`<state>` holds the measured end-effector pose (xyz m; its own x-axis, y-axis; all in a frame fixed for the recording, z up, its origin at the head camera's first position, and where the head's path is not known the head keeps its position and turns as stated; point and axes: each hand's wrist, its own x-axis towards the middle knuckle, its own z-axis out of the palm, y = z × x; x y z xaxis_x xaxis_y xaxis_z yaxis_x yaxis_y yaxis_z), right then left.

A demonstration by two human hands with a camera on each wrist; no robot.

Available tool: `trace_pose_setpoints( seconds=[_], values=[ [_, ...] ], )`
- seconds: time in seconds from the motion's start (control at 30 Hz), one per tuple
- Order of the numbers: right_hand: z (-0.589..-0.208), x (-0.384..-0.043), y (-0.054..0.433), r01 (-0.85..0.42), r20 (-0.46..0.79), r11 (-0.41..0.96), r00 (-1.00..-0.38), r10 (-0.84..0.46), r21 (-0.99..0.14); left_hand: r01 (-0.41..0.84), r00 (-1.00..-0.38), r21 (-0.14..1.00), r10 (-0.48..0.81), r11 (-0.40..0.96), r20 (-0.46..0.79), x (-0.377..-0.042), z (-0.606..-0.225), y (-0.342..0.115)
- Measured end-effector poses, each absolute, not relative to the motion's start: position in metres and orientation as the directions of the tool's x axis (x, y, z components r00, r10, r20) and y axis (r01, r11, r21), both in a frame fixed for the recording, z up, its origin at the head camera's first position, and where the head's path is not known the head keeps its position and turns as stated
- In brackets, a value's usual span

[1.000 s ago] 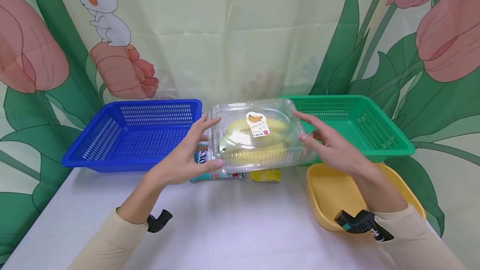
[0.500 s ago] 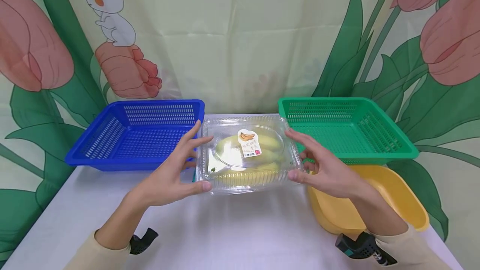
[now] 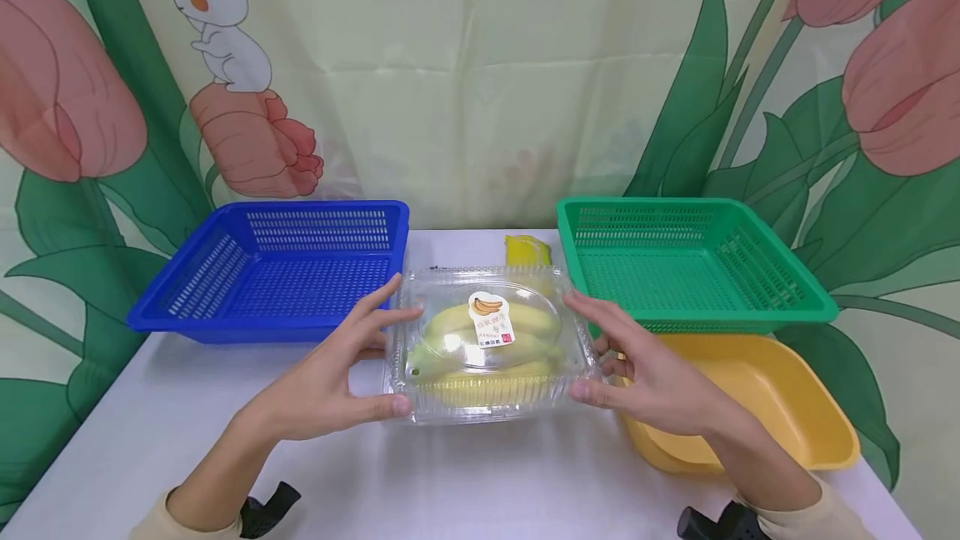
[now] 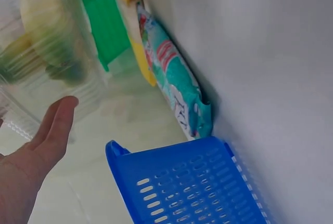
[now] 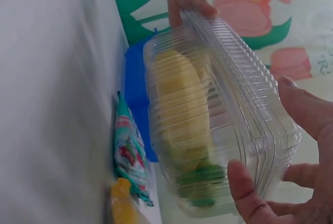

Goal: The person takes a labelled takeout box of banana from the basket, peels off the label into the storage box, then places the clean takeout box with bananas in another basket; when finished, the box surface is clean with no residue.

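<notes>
A clear plastic clamshell box of bananas [image 3: 450, 332] is held up between both hands in the head view, its lid bearing a white banana sticker [image 3: 491, 320]. My left hand [image 3: 318, 386] grips the left end, thumb at the near corner and fingers spread along the side. At the right end my right hand [image 3: 656, 373] grips it the same way. Seen from the right wrist, the box [image 5: 182, 109] is clear of the white table. Below it lie a teal packet [image 4: 174, 73], mostly hidden in the head view, and a yellow packet [image 3: 527, 251].
A blue basket [image 3: 300, 332] stands at the left and a green basket [image 3: 697, 319] at the right. In front of the green one, a yellow tub [image 3: 787, 407] sits partly behind the right forearm. A flower-printed cloth [image 3: 465, 107] hangs at the back.
Both hands have brought the box of bananas nearer the body and slightly left. The yellow packet now shows behind it, while the teal packet has become hidden in the head view.
</notes>
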<state>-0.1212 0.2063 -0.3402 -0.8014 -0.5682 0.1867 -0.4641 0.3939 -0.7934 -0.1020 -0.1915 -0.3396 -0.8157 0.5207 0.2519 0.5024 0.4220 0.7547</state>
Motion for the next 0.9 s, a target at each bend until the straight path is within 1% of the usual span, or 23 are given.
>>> trace_pose_setpoints(
  seconds=[0.3, 0.67, 0.9],
  values=[
    [-0.353, -0.112, 0.205, -0.458, 0.174, 0.348, -0.774, -0.608, -0.818, 0.483, -0.809, 0.767, 0.551, 0.423, 0.206, -0.098, -0.354, -0.198],
    [-0.369, -0.105, 0.201, -0.364, 0.056, 0.395, -0.791, -0.61, -0.844, 0.496, -0.781, 0.755, 0.601, 0.429, 0.171, -0.097, -0.366, -0.205],
    [-0.376, -0.103, 0.201, -0.372, 0.06, 0.365, -0.765, -0.641, -0.853, 0.462, -0.784, 0.771, 0.609, 0.438, 0.124, -0.097, -0.374, -0.211]
  ],
)
